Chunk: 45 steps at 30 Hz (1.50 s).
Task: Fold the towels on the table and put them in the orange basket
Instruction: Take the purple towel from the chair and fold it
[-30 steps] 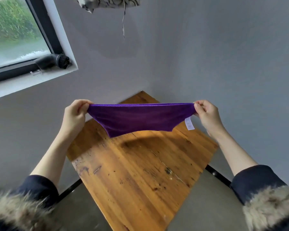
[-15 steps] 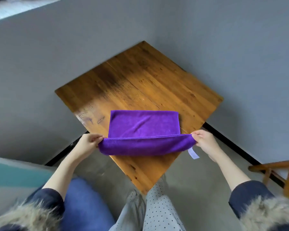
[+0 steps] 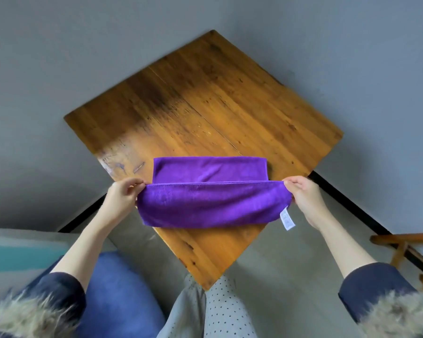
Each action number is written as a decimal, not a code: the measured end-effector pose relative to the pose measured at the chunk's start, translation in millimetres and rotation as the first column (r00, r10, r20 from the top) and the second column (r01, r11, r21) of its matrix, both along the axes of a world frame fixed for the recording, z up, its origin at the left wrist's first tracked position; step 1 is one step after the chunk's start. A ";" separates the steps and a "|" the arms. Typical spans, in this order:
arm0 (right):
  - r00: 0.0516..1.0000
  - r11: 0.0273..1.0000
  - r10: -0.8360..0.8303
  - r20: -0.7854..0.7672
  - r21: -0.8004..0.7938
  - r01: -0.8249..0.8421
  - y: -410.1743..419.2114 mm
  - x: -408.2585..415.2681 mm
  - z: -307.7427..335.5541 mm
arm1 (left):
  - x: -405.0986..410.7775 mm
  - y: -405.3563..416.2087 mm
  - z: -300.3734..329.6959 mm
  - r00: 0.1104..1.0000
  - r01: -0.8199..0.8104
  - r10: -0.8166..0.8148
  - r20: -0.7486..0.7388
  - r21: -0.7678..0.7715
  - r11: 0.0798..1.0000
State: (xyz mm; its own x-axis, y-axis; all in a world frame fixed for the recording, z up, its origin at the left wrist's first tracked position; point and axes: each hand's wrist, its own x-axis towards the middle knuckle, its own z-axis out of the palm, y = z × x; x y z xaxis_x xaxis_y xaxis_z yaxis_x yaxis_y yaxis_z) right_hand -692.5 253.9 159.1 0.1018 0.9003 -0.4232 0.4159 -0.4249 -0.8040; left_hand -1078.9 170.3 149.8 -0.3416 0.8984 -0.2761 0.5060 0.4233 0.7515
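Purple cloth, grip L: left hand (image 3: 122, 195) pinches the near-left corner of the purple microfibre towel (image 3: 213, 203), fingers curled round the hem.
Grip R: right hand (image 3: 303, 195) pinches the near-right corner the same way; thumb on top, fingertips under.
Hem: stitched edge runs taut & level btw the two hands, raised off the wood.
Towel posn: far half lies flat on the worn brown plank table (image 3: 205, 106), near its front corner; near half hangs in a soft belly below the hem & covers part of the tabletop.
Tag: white care label (image 3: 286, 219) dangles at the right end, just beside the right hand.
Step (judged): first fold, near edge to go over onto the far edge.
How to do well: keep both corners level & tension even; carry hem fwd low; match corners w/ the far corners before letting go; smooth from the crease outward. Tuck label inside.
Risk: belly sags, so slack could bunch under the fold; far half may drag if pulled.
Basket: orange basket not in view.
Surround: grey walls; blue cushion (image 3: 122, 301) near-left; wooden frame (image 3: 405, 250) far right, type unclear.
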 end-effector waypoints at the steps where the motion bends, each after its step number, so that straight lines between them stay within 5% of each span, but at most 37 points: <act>1: 1.000 1.000 -0.006 -0.011 0.007 0.006 9.9 -2.6 -3.4 | -1.2 9.2 -1.2 1.000 -0.014 0.014 0.006 0.013 1.000; 18: 0.999 0.998 0.029 0.022 -0.049 -0.028 109.7 -27.8 -77.3 | -19.3 103.4 -63.0 0.992 -0.079 0.071 -0.101 -0.070 0.994; 30: 0.897 0.984 0.105 0.430 0.085 -0.157 115.2 -43.2 -114.1 | -5.8 117.1 -99.6 0.947 -0.114 0.087 -0.308 -0.071 0.991; 35: 0.841 0.981 -0.032 0.540 0.180 -0.078 103.6 -42.1 -101.8 | 0.4 106.9 -93.8 0.894 -0.222 0.208 -0.397 0.011 0.975; 39: 0.808 0.810 0.008 0.589 0.470 -0.351 58.0 -62.4 -85.0 | 49.8 81.6 -85.9 0.803 0.070 -0.006 -0.596 0.085 0.994; 42: 0.667 0.699 0.268 0.695 0.336 -0.631 26.1 -90.9 -97.7 | 98.4 71.7 -92.6 0.724 0.356 -0.283 -0.629 -0.011 0.935; 45: 0.532 0.686 0.379 0.757 0.156 -0.710 20.7 -101.6 -118.4 | 117.7 77.9 -106.7 0.662 0.446 -0.423 -0.619 -0.129 0.886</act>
